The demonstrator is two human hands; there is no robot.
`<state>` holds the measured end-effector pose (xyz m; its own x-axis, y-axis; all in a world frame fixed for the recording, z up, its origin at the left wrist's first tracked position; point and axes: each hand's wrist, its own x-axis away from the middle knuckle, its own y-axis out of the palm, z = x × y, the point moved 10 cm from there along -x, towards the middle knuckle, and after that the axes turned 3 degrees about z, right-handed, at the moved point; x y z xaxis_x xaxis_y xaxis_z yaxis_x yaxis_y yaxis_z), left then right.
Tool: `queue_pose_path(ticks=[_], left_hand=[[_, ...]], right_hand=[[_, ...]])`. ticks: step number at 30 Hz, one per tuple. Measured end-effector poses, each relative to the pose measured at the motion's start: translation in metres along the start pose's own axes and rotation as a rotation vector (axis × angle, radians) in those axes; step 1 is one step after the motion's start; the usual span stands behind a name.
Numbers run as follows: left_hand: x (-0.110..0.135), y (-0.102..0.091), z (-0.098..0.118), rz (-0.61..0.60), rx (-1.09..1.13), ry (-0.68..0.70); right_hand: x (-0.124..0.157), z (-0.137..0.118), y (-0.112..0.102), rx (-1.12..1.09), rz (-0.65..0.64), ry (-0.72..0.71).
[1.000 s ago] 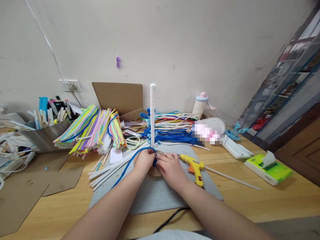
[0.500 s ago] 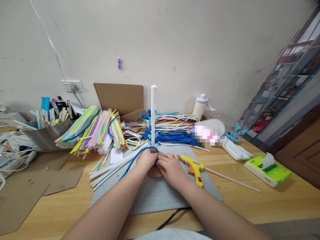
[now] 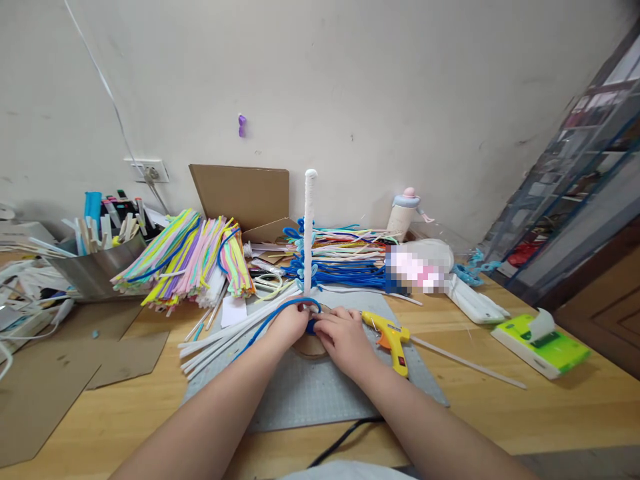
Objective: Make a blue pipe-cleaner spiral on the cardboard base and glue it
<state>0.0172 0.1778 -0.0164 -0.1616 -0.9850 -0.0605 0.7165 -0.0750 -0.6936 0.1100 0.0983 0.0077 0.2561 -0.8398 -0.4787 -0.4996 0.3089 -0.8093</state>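
Observation:
A white fuzzy post [image 3: 309,233] stands upright behind my hands, with blue loops of pipe cleaner beside it. Below it lies a round cardboard base [image 3: 309,348] on a grey cutting mat [image 3: 285,407]. My left hand [image 3: 290,325] is closed at the base, pinching a blue pipe cleaner [image 3: 256,333] that arcs over the fingers and trails to the left. On the right side of the base, my right hand [image 3: 343,333] is closed, its fingertips pressed on the blue coil [image 3: 311,327] at the post's foot. The fingertips partly hide that coil.
A yellow glue gun [image 3: 393,338] with a long glue stick lies right of my right hand. White pipe cleaners [image 3: 215,350] lie to the left. Coloured bundles [image 3: 175,260], a metal holder [image 3: 103,270] and blue pipe cleaners [image 3: 350,273] sit behind; a tissue pack [image 3: 540,347] is at right.
My left hand has shifted slightly left and down from the post's foot, and the blue pipe cleaner's arc has moved with it. My right hand stays nearly in place. The view has shifted slightly.

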Motion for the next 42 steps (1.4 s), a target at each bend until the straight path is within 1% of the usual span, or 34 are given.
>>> queue_pose_path(ticks=[4,8,10,13,15,18,28,33,38,42], left_hand=[[0.012,-0.015,-0.010,0.089,-0.056,0.084],[0.033,-0.024,-0.018,0.131,-0.117,0.167],[0.045,-0.026,-0.012,0.130,-0.150,0.245],[0.062,-0.024,0.008,0.101,-0.254,0.421],[0.068,-0.021,0.018,0.082,-0.325,0.495],[0.070,-0.020,0.022,0.073,-0.370,0.504],[0.074,-0.015,0.025,0.017,-0.459,0.542],[0.076,-0.012,0.026,0.012,-0.392,0.563],[0.079,0.002,0.027,-0.108,-0.325,0.596],[0.080,0.004,0.027,-0.120,-0.317,0.589]], right_hand=[[0.001,0.003,0.001,-0.013,0.010,0.017],[0.002,0.005,0.003,-0.011,0.017,0.033],[0.002,0.006,0.003,-0.011,0.017,0.037],[0.002,0.006,0.004,-0.017,0.010,0.038],[0.002,0.006,0.004,-0.023,0.005,0.037],[0.002,0.007,0.004,-0.026,-0.006,0.043],[0.002,0.013,0.006,-0.090,-0.009,0.092],[0.002,0.012,0.007,-0.081,-0.010,0.095],[0.003,0.012,0.007,-0.071,-0.004,0.083],[0.003,0.013,0.008,-0.054,0.004,0.079]])
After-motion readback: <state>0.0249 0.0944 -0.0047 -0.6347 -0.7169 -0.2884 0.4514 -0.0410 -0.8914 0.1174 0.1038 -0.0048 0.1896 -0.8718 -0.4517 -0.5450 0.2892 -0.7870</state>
